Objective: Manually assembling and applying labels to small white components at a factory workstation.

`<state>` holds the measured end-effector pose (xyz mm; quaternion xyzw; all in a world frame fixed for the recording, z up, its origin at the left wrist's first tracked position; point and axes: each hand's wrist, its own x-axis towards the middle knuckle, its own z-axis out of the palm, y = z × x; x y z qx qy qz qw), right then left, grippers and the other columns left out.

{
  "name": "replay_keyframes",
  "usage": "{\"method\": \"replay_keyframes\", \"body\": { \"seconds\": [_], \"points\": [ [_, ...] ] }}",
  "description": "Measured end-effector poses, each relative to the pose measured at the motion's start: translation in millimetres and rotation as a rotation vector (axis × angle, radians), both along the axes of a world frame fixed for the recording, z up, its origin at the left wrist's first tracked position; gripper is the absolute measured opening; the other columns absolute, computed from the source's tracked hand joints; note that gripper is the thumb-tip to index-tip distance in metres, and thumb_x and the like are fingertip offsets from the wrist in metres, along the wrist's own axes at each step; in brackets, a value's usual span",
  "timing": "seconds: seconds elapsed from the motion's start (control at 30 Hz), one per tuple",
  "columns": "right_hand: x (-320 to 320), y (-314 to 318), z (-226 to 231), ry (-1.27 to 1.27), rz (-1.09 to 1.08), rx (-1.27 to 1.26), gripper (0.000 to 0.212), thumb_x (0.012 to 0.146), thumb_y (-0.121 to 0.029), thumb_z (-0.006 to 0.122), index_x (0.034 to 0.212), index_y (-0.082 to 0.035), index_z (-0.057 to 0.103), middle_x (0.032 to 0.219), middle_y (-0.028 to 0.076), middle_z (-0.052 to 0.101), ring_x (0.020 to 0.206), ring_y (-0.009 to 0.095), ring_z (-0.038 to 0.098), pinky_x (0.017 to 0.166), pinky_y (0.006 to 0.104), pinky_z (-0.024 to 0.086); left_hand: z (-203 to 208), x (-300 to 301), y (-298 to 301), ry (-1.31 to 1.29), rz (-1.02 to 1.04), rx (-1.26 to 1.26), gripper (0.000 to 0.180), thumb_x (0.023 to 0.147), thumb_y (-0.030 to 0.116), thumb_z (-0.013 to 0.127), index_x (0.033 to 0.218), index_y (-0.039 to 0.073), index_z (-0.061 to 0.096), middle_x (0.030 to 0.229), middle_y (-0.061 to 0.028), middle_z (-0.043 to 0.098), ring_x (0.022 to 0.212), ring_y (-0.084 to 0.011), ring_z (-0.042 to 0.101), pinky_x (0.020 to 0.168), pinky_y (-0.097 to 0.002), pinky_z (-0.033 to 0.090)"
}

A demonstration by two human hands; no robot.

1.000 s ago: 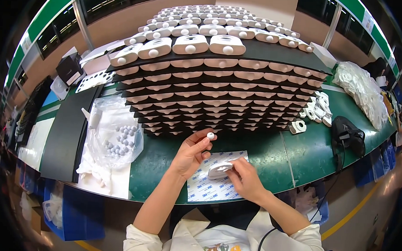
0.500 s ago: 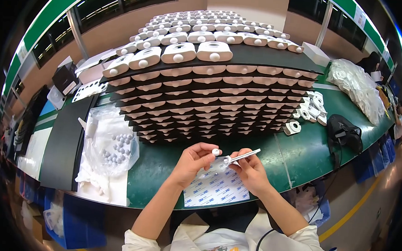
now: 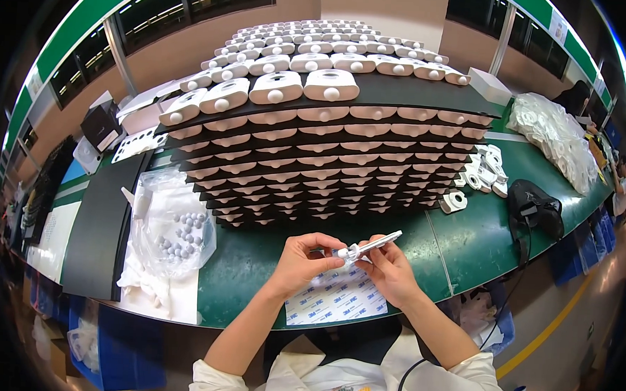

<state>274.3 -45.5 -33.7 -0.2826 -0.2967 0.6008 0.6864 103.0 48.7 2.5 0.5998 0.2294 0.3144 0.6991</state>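
Observation:
My left hand [image 3: 302, 261] pinches a small white ball [image 3: 342, 254], mostly covered by its fingertips. The ball meets the near left end of a white plastic housing [image 3: 386, 240], which looks thin and edge-on. My right hand [image 3: 394, 270] grips that housing between thumb and fingers, its far end tilted up to the right. Below both hands lies a white sheet with blue print [image 3: 332, 306] on the green table [image 3: 245, 270]. A clear plastic bag [image 3: 207, 250] with several grey-white balls [image 3: 183, 235] rests to the left.
Ahead rises a tall stack of black boards [image 3: 410, 94] bearing rows of white housings with ball fronts. Loose white parts [image 3: 488, 169], a black bag [image 3: 535, 211] and a bulging plastic bag [image 3: 553, 141] sit right. Black panels [image 3: 102, 227] lie left; blue bins [image 3: 117, 348] stand below the edge.
My left hand has moved slightly right, bringing the ball from apart to against the housing's end. My right hand stays nearly in place, with the housing shifted slightly.

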Motion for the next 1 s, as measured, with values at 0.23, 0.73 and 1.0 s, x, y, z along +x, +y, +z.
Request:
{"method": "replay_keyframes", "body": {
  "seconds": [0.23,0.73,1.0],
  "points": [
    [-4,-3,4,-0.064,-0.014,-0.033,0.013,0.093,-0.014,0.047,0.105,-0.01,0.048,0.103,0.005,0.056,0.097,0.015,0.054,0.084,0.03,0.044,-6,-3,-1,0.002,-0.017,0.092,0.021,0.063,-0.006,0.073,0.082,0.003,0.068,0.084,-0.0043,0.064,0.065,-0.0051,0.052,0.058,-0.0178,0.041],
    [-3,2,6,-0.133,0.147,-0.106,0.023,0.089,-0.011,0.05,0.111,-0.004,0.046,0.103,0.007,0.056,0.093,0.016,0.056,0.082,0.0306,0.045,0,-4,-5,0.041,-0.072,0.221,0.053,0.05,0.006,0.083,0.088,0.01,0.047,0.07,0.0061,0.037,0.062,-0.003,0.035,0.057,-0.0178,0.032],
    [-15,8,47,-0.49,0.195,-0.033,0.018,0.083,-0.008,0.056,0.099,0.001,0.055,0.086,0.004,0.058,0.075,0.01,0.054,0.067,0.0238,0.043,28,-58,-38,0.187,0.261,0.591,0.08,0.055,0.019,0.084,0.123,0.012,0.042,0.084,-0.0006,0.046,0.073,-0.0127,0.045,0.066,-0.0238,0.04]
  ]
}}
